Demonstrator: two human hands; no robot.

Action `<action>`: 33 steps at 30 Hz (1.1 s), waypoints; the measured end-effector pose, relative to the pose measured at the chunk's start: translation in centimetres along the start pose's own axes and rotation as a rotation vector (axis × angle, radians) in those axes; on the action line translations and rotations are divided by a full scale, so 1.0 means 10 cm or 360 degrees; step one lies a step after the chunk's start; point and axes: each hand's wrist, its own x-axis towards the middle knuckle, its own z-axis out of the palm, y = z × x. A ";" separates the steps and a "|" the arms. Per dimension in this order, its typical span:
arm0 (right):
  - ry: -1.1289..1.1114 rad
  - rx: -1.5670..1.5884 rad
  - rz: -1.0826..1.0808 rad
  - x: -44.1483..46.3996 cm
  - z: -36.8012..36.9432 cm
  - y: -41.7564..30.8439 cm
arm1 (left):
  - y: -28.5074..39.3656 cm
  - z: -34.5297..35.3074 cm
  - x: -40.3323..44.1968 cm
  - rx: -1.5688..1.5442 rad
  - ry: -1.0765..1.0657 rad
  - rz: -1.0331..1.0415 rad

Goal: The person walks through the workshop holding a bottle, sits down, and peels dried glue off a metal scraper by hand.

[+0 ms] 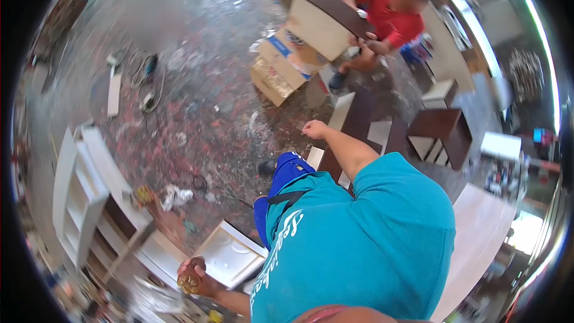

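My left hand (199, 264) is wrapped round an amber, see-through container (189, 282) that looks like a small bottle or jar. Close by it lies a shallow white panel or drawer with a raised rim (230, 254). My right hand (315, 129) is held out in front of my body over the floor, its fingers curled in and nothing visible in them. Nearest to that hand are dark brown and pale furniture boards (357, 116).
Across from me a person in a red top (391, 15) holds a brown-topped furniture piece (332, 15) beside a cardboard box (290, 60). White shelving (78, 203) stands at left. A corded power tool (150, 66) lies on the stained floor (197, 107). Brown cabinets (454, 137) stand at right.
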 end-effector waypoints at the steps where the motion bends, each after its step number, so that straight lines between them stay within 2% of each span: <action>1: 0.0012 0.0173 0.0118 -0.11 -0.05 -0.11 | -0.06 0.19 0.12 -0.0241 -0.0143 -0.0082; 3: 0.0071 0.0409 0.0225 -0.24 0.00 -0.06 | -0.26 0.49 0.34 -0.0276 -0.0401 -0.0048; 7: 0.0318 0.0572 0.0271 -0.48 0.16 0.38 | -0.21 1.14 0.76 -0.0193 -0.0921 0.0253; 10: 0.0482 0.0679 0.0489 -0.80 0.28 0.60 | -0.03 1.48 0.96 -0.0441 -0.1202 -0.0117; 14: 0.0656 0.0921 0.0815 -1.26 0.72 0.53 | -0.38 1.65 1.35 -0.0323 -0.1381 0.0180; 17: 0.0442 0.1052 0.1103 -1.48 1.10 0.25 | -0.35 1.72 1.72 -0.0389 -0.1432 0.0225; 18: 0.0299 0.0940 0.1000 -1.47 1.32 0.29 | -0.42 1.74 1.87 -0.0368 -0.1452 0.0354; 19: 0.0155 0.0826 0.0897 -1.48 1.44 0.19 | -0.48 1.75 2.01 -0.0411 -0.1448 0.0303; 20: 0.0065 0.0891 0.0990 -1.45 1.54 0.07 | -0.55 1.76 2.12 -0.0456 -0.1445 0.0249; 21: 0.0040 0.0904 0.0947 -1.41 1.62 -0.01 | -0.56 1.79 2.21 -0.0501 -0.1443 0.0189; 24: -0.0034 0.0953 0.0793 -1.36 1.64 -0.29 | -0.43 1.88 2.44 -0.0553 -0.1392 0.0304; 27: 0.0195 0.0969 0.0578 -1.09 1.69 -0.18 | -0.32 1.98 2.59 -0.0604 -0.1383 0.0359; 28: 0.0270 0.0890 0.0555 -1.04 1.62 -0.18 | -0.26 2.03 2.60 -0.0613 -0.1361 0.0437; 33: 0.0573 0.1183 0.0536 -0.92 1.25 -0.06 | -0.09 2.22 2.56 -0.0605 -0.1389 0.0612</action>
